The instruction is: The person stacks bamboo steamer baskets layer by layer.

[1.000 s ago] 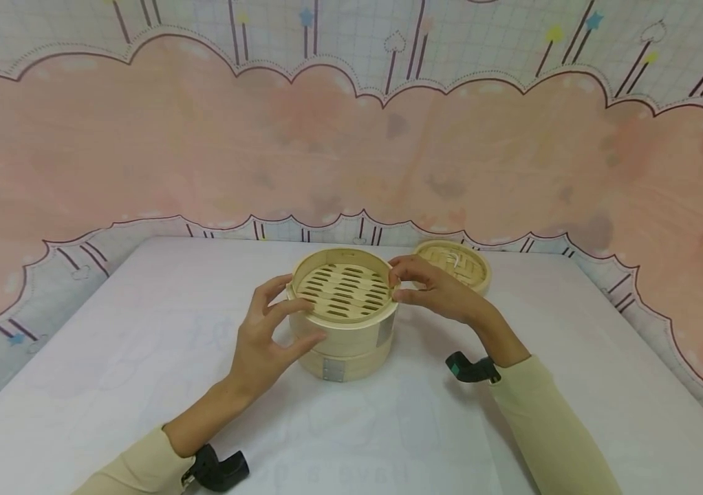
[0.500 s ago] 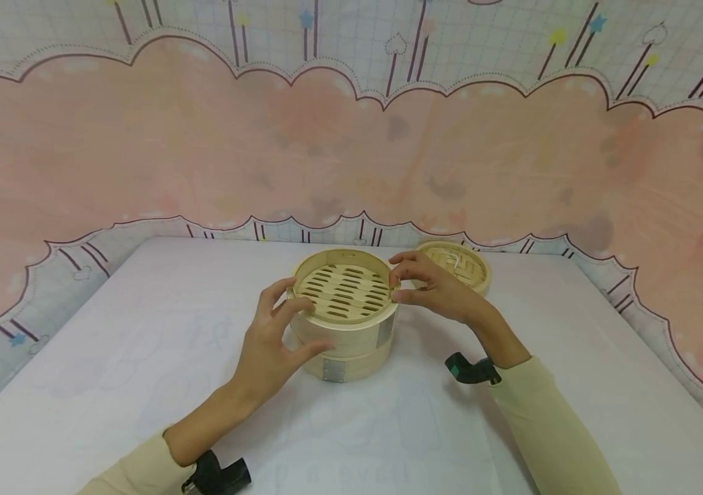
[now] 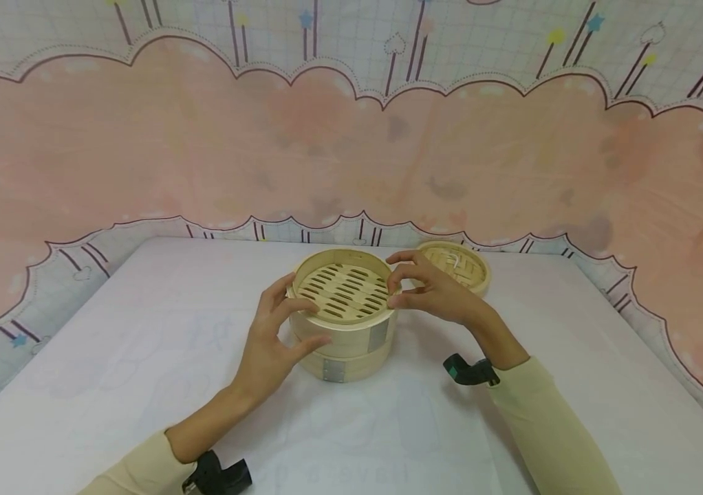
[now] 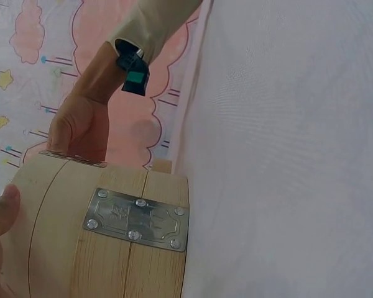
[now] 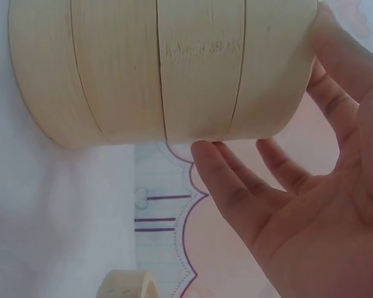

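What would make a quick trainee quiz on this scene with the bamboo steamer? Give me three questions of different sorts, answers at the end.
1. Which tier do the left hand and right hand both touch, the upper or the lower?

2. True or false: in the head view, the lower metal plate sits farther left than the upper metal plate.

3. Where is the round lid? A, in the left hand; B, on the white tabletop, beyond the right hand; C, in the right hand.

Key: 1. The upper tier. 2. True. 3. B.
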Available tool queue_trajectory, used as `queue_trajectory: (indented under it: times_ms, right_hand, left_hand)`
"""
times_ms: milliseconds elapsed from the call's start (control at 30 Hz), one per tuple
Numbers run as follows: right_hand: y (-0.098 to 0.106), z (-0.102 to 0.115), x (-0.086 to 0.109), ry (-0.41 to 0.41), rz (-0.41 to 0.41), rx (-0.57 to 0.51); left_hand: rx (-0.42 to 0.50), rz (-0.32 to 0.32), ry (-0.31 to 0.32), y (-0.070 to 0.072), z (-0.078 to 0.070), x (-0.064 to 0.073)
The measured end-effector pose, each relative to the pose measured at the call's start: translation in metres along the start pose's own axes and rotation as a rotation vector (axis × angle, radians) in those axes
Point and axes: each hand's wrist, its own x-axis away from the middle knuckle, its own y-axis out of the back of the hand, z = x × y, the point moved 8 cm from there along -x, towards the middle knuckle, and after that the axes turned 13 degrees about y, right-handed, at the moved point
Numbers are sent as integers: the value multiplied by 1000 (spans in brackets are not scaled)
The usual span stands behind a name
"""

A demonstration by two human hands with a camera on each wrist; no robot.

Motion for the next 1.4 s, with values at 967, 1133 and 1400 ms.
queue_trajectory:
  times_ms: [967,1133,1400]
  right_hand:
    - [7,-14,6,46,14,-108]
    - [6,-19,7,37,16,-125]
    - [6,-21,7,28,7,-121]
  left_hand:
    - [1,37,-27,4,7,-7]
    - [0,49,-20,5,9,-9]
    - [-27,60,-43,8,12,-12]
